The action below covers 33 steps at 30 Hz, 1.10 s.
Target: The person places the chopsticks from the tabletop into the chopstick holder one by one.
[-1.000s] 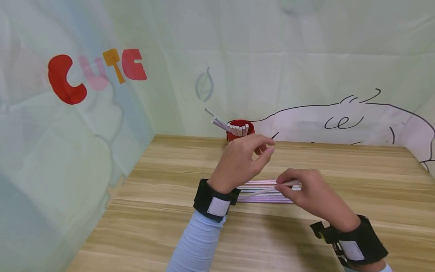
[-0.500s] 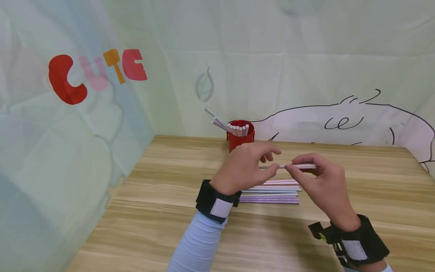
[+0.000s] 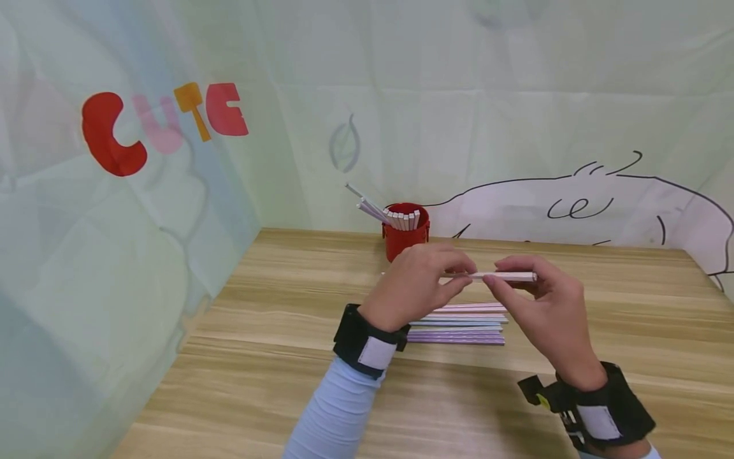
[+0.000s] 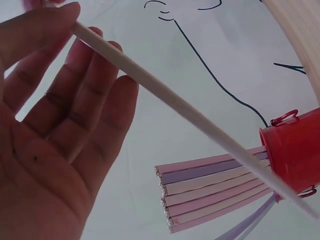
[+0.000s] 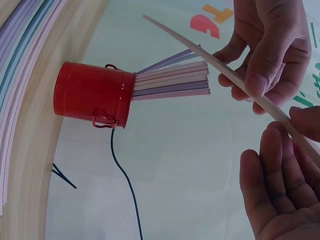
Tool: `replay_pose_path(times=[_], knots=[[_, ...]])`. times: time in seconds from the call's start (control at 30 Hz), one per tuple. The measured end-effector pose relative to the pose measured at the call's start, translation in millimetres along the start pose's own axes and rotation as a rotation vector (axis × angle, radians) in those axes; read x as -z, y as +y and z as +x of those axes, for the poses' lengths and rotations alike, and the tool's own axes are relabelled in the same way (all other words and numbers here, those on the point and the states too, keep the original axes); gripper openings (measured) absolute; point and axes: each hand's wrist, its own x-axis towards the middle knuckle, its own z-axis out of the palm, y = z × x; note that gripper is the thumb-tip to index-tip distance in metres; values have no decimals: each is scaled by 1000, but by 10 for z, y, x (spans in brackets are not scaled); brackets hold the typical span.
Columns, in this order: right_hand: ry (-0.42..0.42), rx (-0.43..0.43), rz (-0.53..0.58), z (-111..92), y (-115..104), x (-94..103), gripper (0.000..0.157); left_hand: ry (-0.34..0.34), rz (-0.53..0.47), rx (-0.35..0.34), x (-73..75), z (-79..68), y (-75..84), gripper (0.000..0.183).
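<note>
A pale, slender chopstick (image 3: 516,276) is held level above the table between both hands. My left hand (image 3: 410,284) pinches it near its middle with thumb and fingertips. Toward its thicker right end, my right hand (image 3: 547,306) pinches it between thumb and fingers. In the right wrist view the chopstick (image 5: 180,40) tapers to a thin far tip. Behind my left hand stands a red bucket (image 3: 406,245), with several pastel chopsticks (image 5: 172,82) sticking out of its top. Below the hands, a row of pink, blue and purple chopsticks (image 3: 459,331) lies on the table, its left part hidden by my left wrist.
The wood-grain table (image 3: 258,395) meets a pale printed cloth (image 3: 516,95) at its back and left. The bucket is near the back edge, a few chopsticks leaning out leftward. Black straps with camera mounts are on both wrists.
The right hand has lifted the chopstick off the row and levelled it. The left hand's thumb and fingers have closed onto it. The bucket has stayed in place.
</note>
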Motion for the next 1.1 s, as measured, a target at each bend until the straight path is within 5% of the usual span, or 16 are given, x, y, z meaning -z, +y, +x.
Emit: replay_pose_path(times=[0.17,0.6,1.1], knots=[[-14,-23,-18,-8,-2,-2,20,74,-21,-8,32,-12,-46,19],[-129,88,-70,-41,66,-106,16,282,-60,-4,174,-67,-233,19],[-369,143,-211,-136,188,-260,11,745,-117,86,385,-186,-460,63]])
